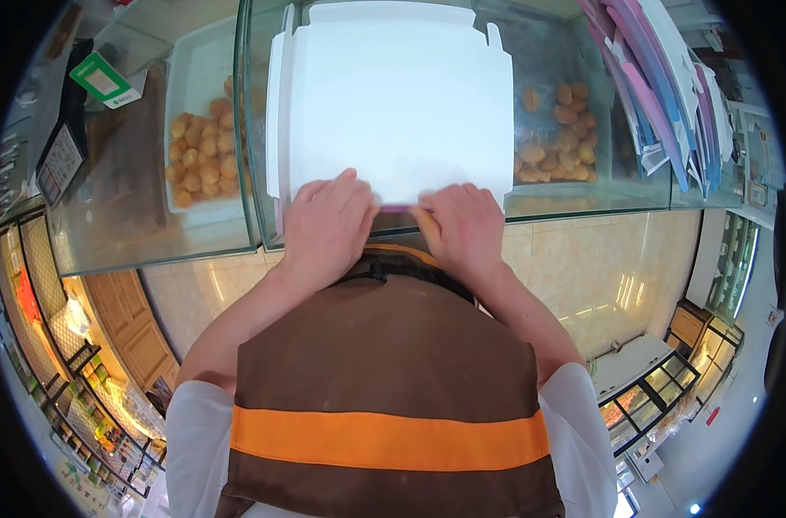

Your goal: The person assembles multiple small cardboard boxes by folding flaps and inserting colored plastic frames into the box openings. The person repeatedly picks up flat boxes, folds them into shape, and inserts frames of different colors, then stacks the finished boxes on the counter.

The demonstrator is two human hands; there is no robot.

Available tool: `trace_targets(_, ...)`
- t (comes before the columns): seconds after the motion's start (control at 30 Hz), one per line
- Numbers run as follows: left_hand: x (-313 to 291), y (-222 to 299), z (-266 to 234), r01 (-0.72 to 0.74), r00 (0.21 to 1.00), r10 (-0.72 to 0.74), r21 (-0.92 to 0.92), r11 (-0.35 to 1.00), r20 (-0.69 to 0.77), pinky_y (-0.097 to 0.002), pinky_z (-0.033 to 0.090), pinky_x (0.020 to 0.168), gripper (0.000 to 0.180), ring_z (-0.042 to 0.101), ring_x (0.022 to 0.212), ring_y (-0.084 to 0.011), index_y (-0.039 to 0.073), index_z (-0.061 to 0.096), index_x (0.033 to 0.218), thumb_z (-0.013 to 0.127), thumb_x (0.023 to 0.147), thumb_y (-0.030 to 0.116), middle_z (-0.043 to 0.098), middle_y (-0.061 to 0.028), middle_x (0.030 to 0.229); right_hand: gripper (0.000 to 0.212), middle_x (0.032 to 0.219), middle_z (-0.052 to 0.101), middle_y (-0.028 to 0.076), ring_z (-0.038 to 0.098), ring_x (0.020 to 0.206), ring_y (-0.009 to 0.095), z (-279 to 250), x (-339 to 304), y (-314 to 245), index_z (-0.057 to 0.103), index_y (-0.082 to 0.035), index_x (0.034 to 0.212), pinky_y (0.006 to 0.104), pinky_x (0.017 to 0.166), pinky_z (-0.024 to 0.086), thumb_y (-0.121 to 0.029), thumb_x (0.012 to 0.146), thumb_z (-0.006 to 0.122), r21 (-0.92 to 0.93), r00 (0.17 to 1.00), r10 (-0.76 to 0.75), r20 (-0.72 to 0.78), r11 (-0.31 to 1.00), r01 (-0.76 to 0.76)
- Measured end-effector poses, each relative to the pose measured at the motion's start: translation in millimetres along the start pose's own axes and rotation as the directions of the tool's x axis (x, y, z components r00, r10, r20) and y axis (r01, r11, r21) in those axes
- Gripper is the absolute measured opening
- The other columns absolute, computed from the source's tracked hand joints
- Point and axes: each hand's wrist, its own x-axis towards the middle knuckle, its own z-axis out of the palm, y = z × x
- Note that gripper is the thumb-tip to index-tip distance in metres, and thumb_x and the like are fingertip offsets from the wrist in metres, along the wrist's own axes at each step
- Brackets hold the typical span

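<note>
A flat white cardboard box blank [393, 95] lies on top of a glass display case [255, 233]. My left hand [326, 223] presses on the blank's near edge, fingers bent over it. My right hand [466, 226] grips the same edge just to the right. A thin purple strip shows between the two hands at the fold. Both hands touch the cardboard and sit close together.
Under the glass, trays of small golden round pastries [203, 155] [559, 129] sit left and right. A stack of flat pink, purple and blue box blanks [660, 95] leans at the right. A green-and-white card stand [106, 80] is at the far left. I wear a brown apron with an orange stripe.
</note>
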Motion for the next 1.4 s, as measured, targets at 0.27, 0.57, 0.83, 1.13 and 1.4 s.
trace_targets(0.27, 23.0, -13.1, 20.8, -0.072, 0.992, 0.072, -0.001, 0.997, -0.106, -0.0512, 0.043, 0.116, 0.044, 0.06, 0.133, -0.0349, 0.007, 0.065, 0.13, 0.078, 0.088, 0.013, 0.064, -0.0162, 0.137, 0.024, 0.106, 0.067, 0.003, 0.062, 0.098, 0.023, 16.7, 20.2, 11.6, 0.074, -0.013, 0.101, 0.0403, 0.084, 0.043, -0.026, 0.082, 0.083, -0.131, 0.977, -0.073, -0.2, 0.99, 0.047)
trace_targets(0.57, 11.0, 2.2, 5.1, -0.086, 0.979, 0.085, -0.002, 0.996, 0.183, -0.0549, 0.024, 0.129, 0.082, 0.026, 0.159, -0.0432, 0.012, 0.044, 0.162, 0.076, 0.091, 0.041, 0.027, -0.0238, 0.171, 0.082, 0.163, 0.046, 0.017, 0.039, 0.154, 0.035, 13.1, -24.2, -10.3, 0.051, -0.001, 0.152, 0.0546, 0.127, 0.028, -0.036, 0.084, 0.082, -0.144, 0.986, 0.083, 0.146, 0.988, -0.062)
trace_targets(0.83, -6.1, -1.8, 21.6, -0.206, 0.975, 0.202, 0.029, 0.978, 0.092, -0.0491, 0.042, 0.116, 0.07, 0.047, 0.145, -0.0404, 0.003, 0.058, 0.145, 0.083, 0.083, 0.023, 0.049, -0.0224, 0.156, 0.066, 0.149, 0.056, 0.018, 0.051, 0.141, 0.037, 7.3, -29.1, -2.4, 0.062, -0.001, 0.139, 0.0513, 0.119, 0.039, -0.029, 0.084, 0.083, -0.074, 0.999, -0.011, 0.05, 0.997, 0.014)
trace_targets(1.13, -25.7, 1.4, 32.7, -0.303, 0.936, 0.29, -0.037, 0.952, -0.2, -0.0389, 0.054, 0.079, 0.038, 0.068, 0.094, -0.0262, 0.004, 0.073, 0.115, 0.084, 0.078, 0.007, 0.07, -0.007, 0.107, 0.038, 0.1, 0.069, 0.004, 0.065, 0.093, 0.026, 9.0, -47.0, 0.8, 0.079, -0.007, 0.109, 0.0378, 0.08, 0.052, -0.011, 0.073, 0.087, -0.034, 0.961, -0.204, -0.188, 0.979, 0.201)
trace_targets(1.4, 16.5, -5.2, 13.9, -0.165, 0.986, 0.164, -0.075, 0.983, -0.019, -0.0369, 0.053, 0.065, 0.014, 0.064, 0.078, -0.0251, 0.008, 0.068, 0.094, 0.079, 0.087, 0.012, 0.065, -0.0044, 0.091, 0.023, 0.082, 0.058, 0.003, 0.059, 0.075, 0.025, 15.1, -7.5, -1.7, 0.065, -0.012, 0.084, 0.0393, 0.067, 0.046, -0.025, 0.076, 0.083, -0.134, 1.0, 0.001, 0.006, 0.991, -0.001)
